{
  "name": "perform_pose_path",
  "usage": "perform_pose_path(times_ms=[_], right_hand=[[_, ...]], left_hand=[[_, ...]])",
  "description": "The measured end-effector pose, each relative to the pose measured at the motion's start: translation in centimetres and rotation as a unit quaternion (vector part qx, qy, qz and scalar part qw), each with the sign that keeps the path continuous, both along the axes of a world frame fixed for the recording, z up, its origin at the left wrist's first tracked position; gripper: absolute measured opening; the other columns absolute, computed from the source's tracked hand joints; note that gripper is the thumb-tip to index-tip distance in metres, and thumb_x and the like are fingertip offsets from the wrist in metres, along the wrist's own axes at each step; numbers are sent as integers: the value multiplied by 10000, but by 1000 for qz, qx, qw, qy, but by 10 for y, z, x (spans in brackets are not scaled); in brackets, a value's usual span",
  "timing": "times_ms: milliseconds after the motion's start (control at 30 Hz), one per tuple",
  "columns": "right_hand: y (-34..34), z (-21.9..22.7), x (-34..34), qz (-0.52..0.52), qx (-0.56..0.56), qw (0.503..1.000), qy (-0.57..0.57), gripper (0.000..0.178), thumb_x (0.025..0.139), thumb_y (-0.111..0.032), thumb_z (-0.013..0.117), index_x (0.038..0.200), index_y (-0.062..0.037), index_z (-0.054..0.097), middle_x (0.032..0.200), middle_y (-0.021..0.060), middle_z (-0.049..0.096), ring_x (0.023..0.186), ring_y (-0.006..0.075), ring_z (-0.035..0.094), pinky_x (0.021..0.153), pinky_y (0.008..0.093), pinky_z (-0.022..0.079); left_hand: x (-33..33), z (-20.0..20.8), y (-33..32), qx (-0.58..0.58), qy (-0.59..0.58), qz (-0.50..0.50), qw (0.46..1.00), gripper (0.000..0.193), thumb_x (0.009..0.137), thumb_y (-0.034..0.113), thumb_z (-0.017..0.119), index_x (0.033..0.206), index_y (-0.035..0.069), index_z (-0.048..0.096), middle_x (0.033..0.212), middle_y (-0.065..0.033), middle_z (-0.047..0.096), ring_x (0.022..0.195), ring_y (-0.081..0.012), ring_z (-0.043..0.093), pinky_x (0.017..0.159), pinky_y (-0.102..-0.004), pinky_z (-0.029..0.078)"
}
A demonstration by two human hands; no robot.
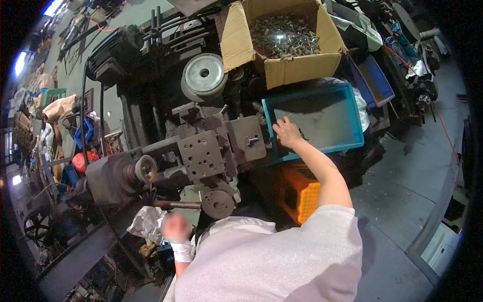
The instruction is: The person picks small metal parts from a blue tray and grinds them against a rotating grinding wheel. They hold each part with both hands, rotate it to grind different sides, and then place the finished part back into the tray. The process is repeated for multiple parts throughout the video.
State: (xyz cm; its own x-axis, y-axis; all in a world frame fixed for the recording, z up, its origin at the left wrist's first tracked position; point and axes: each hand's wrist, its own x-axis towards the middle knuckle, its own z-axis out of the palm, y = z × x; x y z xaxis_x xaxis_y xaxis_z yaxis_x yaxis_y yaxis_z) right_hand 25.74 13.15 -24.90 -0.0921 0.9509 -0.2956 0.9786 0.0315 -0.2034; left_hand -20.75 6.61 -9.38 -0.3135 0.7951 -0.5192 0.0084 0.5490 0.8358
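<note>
My right hand (288,132) reaches over the left side of a teal plastic tray (359,121). Its fingers are bent and drawn together near the tray's left rim; whatever they hold is too small to make out. A small dark object shows beside that wrist. My left hand (176,227) is smeared by a blur, so its fingers cannot be read. It is close to crumpled white plastic (147,224) and below a round metal handwheel (218,203). Between the hands stands a machine with a drilled metal plate (200,157) and a small metal fitting (252,140) on its slide.
An open cardboard box (302,72) of small metal parts stands behind the tray. A grey metal disc (204,74) lies left of it. A round wheel (146,169) sits on the machine's left end. An orange crate (308,201) stands below the tray, a blue bin (375,80) at right.
</note>
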Motion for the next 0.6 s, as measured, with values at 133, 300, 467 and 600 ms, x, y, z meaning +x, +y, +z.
perform_pose_path(times_ms=[133,300,467,600], right_hand=[[-8,5,2,0,-27,1000,-4,369,706,-152,588,1056,-113,479,1139,109,419,1084,338,372,753,444,459],[-22,37,11,90,-7,995,-38,386,686,-225,600,1056,-135,535,1244,126,367,1132,334,342,811,471,406],[-23,28,13,123,-14,992,-33,389,651,-234,622,1023,-141,554,1145,127,424,1081,314,377,798,445,413],[-20,18,13,127,-28,991,10,415,638,-231,626,1026,-110,544,1102,126,437,1062,303,392,799,418,438]], left_hand=[[-5,-3,-5,-2,-5,6,1000,132,822,138,573,851,10,585,642,-47,570,486,-90,498,433,-221,433],[-11,-5,-11,-13,1,8,1000,144,829,147,563,865,8,580,651,-51,571,496,-92,502,440,-220,433],[-9,-7,-9,-16,13,-13,1000,156,834,158,552,883,11,564,663,-52,560,506,-112,496,427,-248,420],[-11,-4,-10,-14,1,-2,1000,145,837,153,547,871,13,561,662,-52,559,506,-115,495,428,-255,420]])
